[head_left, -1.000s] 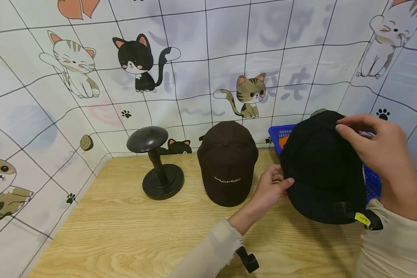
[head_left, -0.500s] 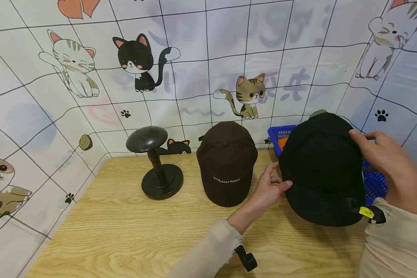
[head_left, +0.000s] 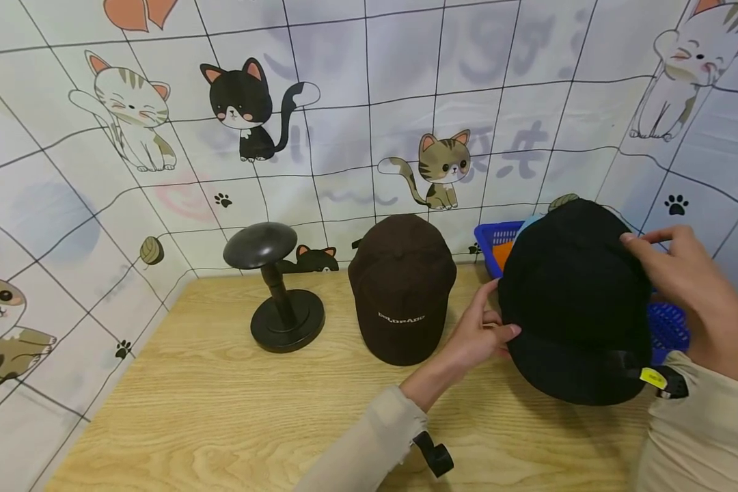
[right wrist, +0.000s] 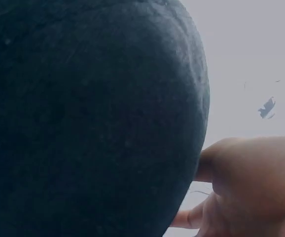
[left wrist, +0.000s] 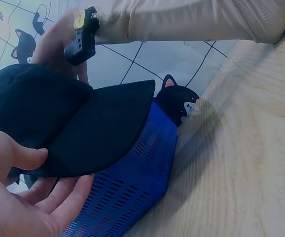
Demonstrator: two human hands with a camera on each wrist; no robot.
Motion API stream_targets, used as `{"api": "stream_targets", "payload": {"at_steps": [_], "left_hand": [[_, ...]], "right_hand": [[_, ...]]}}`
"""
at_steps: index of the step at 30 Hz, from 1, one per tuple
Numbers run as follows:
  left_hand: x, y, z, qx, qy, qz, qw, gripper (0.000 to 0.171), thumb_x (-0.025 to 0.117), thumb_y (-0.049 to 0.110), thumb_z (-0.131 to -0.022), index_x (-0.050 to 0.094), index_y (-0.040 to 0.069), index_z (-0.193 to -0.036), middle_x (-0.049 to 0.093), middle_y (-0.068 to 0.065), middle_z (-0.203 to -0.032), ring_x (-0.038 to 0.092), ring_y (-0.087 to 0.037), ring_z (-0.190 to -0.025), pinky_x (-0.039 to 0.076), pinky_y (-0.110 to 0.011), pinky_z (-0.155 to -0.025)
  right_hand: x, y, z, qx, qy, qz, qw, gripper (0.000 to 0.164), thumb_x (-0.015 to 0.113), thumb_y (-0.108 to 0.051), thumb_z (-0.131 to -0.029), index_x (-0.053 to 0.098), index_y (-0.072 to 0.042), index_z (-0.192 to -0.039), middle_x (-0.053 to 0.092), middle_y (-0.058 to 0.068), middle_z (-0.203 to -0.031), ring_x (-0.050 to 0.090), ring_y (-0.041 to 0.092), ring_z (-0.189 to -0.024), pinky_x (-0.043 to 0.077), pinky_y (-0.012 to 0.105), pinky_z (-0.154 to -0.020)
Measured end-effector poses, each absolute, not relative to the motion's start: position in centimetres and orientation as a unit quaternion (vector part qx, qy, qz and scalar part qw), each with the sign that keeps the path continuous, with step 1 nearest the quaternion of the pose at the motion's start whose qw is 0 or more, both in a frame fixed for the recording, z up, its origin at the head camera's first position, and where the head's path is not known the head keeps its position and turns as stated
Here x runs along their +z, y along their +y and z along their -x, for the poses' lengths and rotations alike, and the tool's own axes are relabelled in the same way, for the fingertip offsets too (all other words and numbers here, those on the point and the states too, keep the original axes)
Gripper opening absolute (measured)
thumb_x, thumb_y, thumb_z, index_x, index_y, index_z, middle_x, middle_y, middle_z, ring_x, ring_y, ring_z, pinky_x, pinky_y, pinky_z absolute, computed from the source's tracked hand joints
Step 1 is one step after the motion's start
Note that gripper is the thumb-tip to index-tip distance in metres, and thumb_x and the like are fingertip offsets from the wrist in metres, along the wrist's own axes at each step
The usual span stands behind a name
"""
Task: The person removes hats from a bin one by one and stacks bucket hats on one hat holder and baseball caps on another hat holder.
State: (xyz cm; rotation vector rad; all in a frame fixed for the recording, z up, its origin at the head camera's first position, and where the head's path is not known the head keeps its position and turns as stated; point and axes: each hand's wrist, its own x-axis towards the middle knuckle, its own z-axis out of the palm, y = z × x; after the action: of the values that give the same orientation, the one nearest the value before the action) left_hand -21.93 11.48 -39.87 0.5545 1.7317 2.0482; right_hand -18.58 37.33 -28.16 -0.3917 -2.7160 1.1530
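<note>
A black baseball cap is held up at the right, overlapping a blue basket in the head view. My left hand pinches its left edge where crown meets brim; in the left wrist view the thumb lies on top of the brim and the fingers underneath. At the crown's right side is my right hand, thumb against the fabric; the right wrist view has its other fingers partly hidden behind the cap. A dark brown cap with pale lettering stands left of my left hand.
A black hat stand with a domed top and round base stands at the left, unused by either hand. The blue basket holds something orange and something light blue. A cat-patterned sheet rises behind the wooden table.
My right hand has slid from the crown's top down to its right side. The black cap has shifted slightly right and down, and a light blue patch now shows behind it.
</note>
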Motion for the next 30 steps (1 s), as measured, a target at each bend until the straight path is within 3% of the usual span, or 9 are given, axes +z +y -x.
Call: {"api": "stream_targets", "payload": {"at_steps": [4, 7, 11, 15, 19, 24, 30], "left_hand": [[-39.2, 11.1, 21.9, 0.727, 0.619, -0.219, 0.2, 0.079, 0.067, -0.001, -0.097, 0.037, 0.048, -0.15, 0.073, -0.007, -0.101, 0.069, -0.013, -0.076, 0.061, -0.036, -0.067], [-38.5, 10.8, 21.8, 0.723, 0.621, -0.232, 0.193, 0.076, 0.067, -0.003, -0.096, 0.04, 0.043, -0.15, 0.074, -0.012, -0.115, 0.071, -0.012, -0.083, 0.062, -0.034, -0.068], [-37.4, 10.4, 21.4, 0.716, 0.629, -0.249, 0.171, 0.067, 0.067, -0.006, -0.094, 0.048, 0.031, -0.147, 0.072, -0.016, -0.126, 0.07, -0.007, -0.089, 0.062, -0.032, -0.074], [-36.3, 9.6, 21.3, 0.704, 0.635, -0.282, 0.148, 0.069, 0.066, -0.006, -0.094, 0.045, 0.031, -0.149, 0.069, -0.019, -0.131, 0.067, -0.002, -0.087, 0.059, -0.025, -0.072], [-35.1, 8.3, 21.4, 0.694, 0.63, -0.321, 0.135, 0.083, 0.067, -0.006, -0.094, 0.036, 0.041, -0.155, 0.066, -0.022, -0.135, 0.069, -0.002, -0.091, 0.06, -0.025, -0.07], [-33.6, 6.3, 21.1, 0.689, 0.629, -0.338, 0.126, 0.088, 0.069, -0.006, -0.093, 0.034, 0.044, -0.156, 0.068, -0.022, -0.13, 0.073, -0.008, -0.09, 0.062, -0.03, -0.073], [-32.7, 3.5, 20.9, 0.677, 0.633, -0.359, 0.108, 0.089, 0.069, -0.006, -0.093, 0.031, 0.043, -0.156, 0.066, -0.023, -0.129, 0.074, -0.011, -0.085, 0.064, -0.037, -0.074]], "right_hand": [[-27.5, 36.8, 18.1, 0.371, -0.913, 0.126, 0.112, 0.067, 0.03, -0.041, -0.111, 0.017, 0.017, -0.142, 0.041, 0.043, -0.117, 0.061, 0.034, -0.072, 0.053, 0.035, -0.055], [-27.1, 36.2, 17.6, 0.368, -0.91, 0.127, 0.139, 0.052, 0.031, -0.037, -0.112, 0.024, 0.011, -0.131, 0.047, 0.037, -0.112, 0.054, 0.013, -0.06, 0.044, 0.026, -0.053], [-26.7, 35.7, 16.9, 0.393, -0.894, 0.129, 0.172, 0.024, 0.036, -0.038, -0.111, 0.036, -0.014, -0.112, 0.047, 0.031, -0.116, 0.05, 0.001, -0.065, 0.041, 0.017, -0.057], [-26.7, 35.4, 16.4, 0.431, -0.869, 0.127, 0.205, 0.009, 0.042, -0.043, -0.109, 0.035, -0.039, -0.104, 0.047, 0.004, -0.11, 0.047, 0.0, -0.077, 0.041, 0.011, -0.064], [-26.8, 35.0, 16.3, 0.451, -0.854, 0.113, 0.232, 0.007, 0.045, -0.041, -0.109, 0.039, -0.041, -0.104, 0.043, -0.014, -0.101, 0.044, 0.004, -0.084, 0.04, 0.008, -0.066], [-26.6, 34.4, 16.4, 0.485, -0.837, 0.089, 0.237, 0.002, 0.049, -0.037, -0.109, 0.048, -0.039, -0.107, 0.046, -0.017, -0.102, 0.042, 0.005, -0.088, 0.038, 0.011, -0.065], [-26.5, 33.4, 16.9, 0.523, -0.821, -0.001, 0.23, 0.009, 0.05, -0.028, -0.109, 0.058, -0.031, -0.111, 0.056, -0.022, -0.104, 0.053, -0.004, -0.092, 0.044, 0.007, -0.069]]}}
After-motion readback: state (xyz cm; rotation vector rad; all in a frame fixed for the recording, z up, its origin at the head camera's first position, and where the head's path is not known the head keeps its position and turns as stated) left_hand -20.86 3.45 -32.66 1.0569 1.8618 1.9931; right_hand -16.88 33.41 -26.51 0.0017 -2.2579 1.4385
